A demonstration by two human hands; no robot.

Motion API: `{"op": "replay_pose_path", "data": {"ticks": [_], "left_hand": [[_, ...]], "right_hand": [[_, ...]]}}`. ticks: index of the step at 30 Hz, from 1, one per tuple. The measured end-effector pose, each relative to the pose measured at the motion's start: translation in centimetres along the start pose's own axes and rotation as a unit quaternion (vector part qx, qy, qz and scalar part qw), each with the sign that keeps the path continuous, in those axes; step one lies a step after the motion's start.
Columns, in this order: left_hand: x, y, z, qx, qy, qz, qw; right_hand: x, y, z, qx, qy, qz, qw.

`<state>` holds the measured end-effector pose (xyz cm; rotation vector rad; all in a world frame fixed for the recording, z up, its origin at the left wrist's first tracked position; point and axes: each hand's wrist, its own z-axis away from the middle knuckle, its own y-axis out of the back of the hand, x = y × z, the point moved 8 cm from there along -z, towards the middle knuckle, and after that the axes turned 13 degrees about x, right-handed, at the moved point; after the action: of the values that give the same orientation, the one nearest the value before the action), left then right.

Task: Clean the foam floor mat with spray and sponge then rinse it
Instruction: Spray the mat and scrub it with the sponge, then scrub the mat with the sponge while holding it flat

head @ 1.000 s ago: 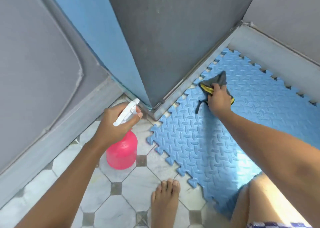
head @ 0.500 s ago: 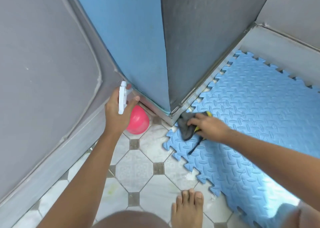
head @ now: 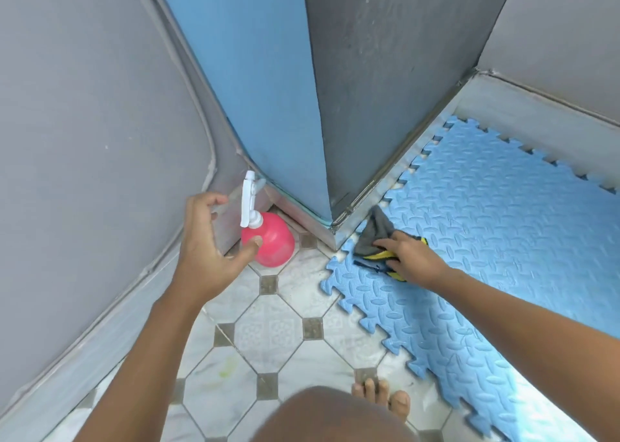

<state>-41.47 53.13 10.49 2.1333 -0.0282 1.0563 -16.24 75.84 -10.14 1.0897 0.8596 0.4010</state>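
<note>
The blue foam floor mat with puzzle-shaped edges lies on the tiled floor and fills the right half of the frame, its upper corner close to the metal skirting of the blue and grey wall corner. The right hand rests near the left edge of the mat, at the centre of the frame — its fingers press down flat on a grey and yellow sponge cloth, which lies on the mat. The round pink spray bottle with a white trigger head stands on the pale marble floor tiles, left of centre, just beside the wall corner. The left hand is beside the bottle with open, spread fingers — only the thumb tip seems to touch the pink body. A bare foot stands at the lower centre.
</note>
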Motion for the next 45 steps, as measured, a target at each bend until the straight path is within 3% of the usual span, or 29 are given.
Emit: {"op": "replay_pose_path", "data": {"ticks": [3,6,9,13,17,20,23,25,29,37,45], "left_hand": [[9.4,1.3,-0.8,0.068,-0.140,0.027,0.988],[19.3,-1.5,-2.3,-0.010,-0.261,0.059,0.963],[28.4,-4.6,-4.6,-0.026,-0.359,0.074,0.930],[39.1,-7.1,-9.8,0.003,-0.412,0.073,0.908],[46.7,-8.2,-17.8,0.037,-0.398,-0.051,0.915],[49.5,-10.1,-24.0,0.040,-0.312,-0.202,0.928],[49.8,-13.4,-27.9,-0.052,-0.257,-0.362,0.895],[49.6,-15.4,-28.7,-0.109,-0.251,-0.402,0.874],[49.5,-18.6,-28.2,-0.144,-0.274,-0.403,0.861],[49.9,-17.8,-29.0,-0.175,-0.346,-0.341,0.857],[51.2,-17.7,-27.8,-0.193,-0.370,-0.292,0.861]], "right_hand": [[0.0,2.2,1.4,-0.028,-0.045,-0.119,0.992],[0.7,8.4,1.7,0.028,-0.104,-0.235,0.966],[1.6,16.9,1.2,0.084,-0.105,-0.243,0.961],[2.2,29.9,0.9,0.178,-0.090,-0.233,0.952],[2.6,40.4,1.9,0.291,-0.091,-0.241,0.921],[3.4,44.9,2.7,0.353,-0.094,-0.246,0.898],[4.6,47.1,3.4,0.374,-0.123,-0.273,0.878],[5.5,47.7,4.1,0.384,-0.150,-0.302,0.859],[7.7,47.2,6.0,0.386,-0.176,-0.342,0.839],[8.3,46.6,6.0,0.397,-0.226,-0.361,0.813],[7.7,47.5,7.2,0.389,-0.217,-0.370,0.815]]}}
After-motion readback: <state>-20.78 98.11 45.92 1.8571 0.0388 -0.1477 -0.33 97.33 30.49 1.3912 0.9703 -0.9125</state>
